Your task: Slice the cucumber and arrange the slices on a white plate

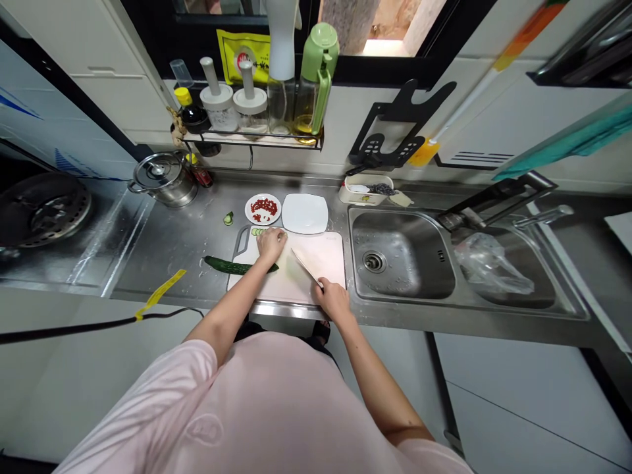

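My right hand (333, 299) is wrapped round the handle of a kitchen knife (307, 267), its blade angled up and left over the white cutting board (301, 289). Near the board's top edge is my left hand (271, 243), fingers curled and bunched together; whatever may be under them is hidden. Cucumber slices (257, 231) lie beside that hand, at the board's top left. A long dark-green cucumber (230, 266) rests across the left edge of the board, partly passing under my left wrist. A damp greenish patch shows near the blade.
Behind the board sit a plate of chopped red pieces (264, 209) and a white square plate (305, 213). Cucumber ends (228, 218) lie to the left. A steel pot (165, 178) is farther left, a sink (402, 257) right. A seasoning rack (251, 137) hangs above.
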`<state>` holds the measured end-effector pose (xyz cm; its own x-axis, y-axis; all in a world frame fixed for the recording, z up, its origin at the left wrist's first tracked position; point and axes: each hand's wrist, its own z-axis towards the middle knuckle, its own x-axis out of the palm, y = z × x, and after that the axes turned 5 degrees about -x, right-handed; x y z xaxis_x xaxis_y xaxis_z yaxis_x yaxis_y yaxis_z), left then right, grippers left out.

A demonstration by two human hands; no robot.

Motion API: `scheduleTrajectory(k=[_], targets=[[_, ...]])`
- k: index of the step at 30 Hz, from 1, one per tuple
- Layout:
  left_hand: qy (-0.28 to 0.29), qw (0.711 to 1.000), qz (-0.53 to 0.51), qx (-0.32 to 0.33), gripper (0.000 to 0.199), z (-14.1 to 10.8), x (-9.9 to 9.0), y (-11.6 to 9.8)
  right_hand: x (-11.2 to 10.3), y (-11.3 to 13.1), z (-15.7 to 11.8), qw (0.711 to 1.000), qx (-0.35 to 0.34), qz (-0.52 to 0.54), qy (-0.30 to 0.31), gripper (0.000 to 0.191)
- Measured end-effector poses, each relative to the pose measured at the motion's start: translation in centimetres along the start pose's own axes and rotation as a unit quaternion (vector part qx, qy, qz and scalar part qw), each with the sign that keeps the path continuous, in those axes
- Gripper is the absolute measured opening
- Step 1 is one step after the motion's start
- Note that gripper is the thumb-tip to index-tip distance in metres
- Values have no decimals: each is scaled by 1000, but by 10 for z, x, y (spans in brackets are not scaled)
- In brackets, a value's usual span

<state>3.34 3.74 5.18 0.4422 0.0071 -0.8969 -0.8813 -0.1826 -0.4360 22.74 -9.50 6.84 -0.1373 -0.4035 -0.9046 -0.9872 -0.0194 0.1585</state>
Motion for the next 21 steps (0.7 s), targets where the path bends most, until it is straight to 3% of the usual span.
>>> scheduleTrajectory(k=[6,13,17,21], targets=[[63,993,-36,97,28,-40,-23,22,0,-4,4,1000,-14,-7,10,37],[120,989,28,86,50,-69,-63,69,-4,-4,7,999,-15,-29,21,40],[132,985,72,86,64,-75,-67,94,-4,-5,8,999,-21,-25,23,42],[129,983,96,83,59,-78,-63,110,-1,-5,10,999,-26,-26,22,44]])
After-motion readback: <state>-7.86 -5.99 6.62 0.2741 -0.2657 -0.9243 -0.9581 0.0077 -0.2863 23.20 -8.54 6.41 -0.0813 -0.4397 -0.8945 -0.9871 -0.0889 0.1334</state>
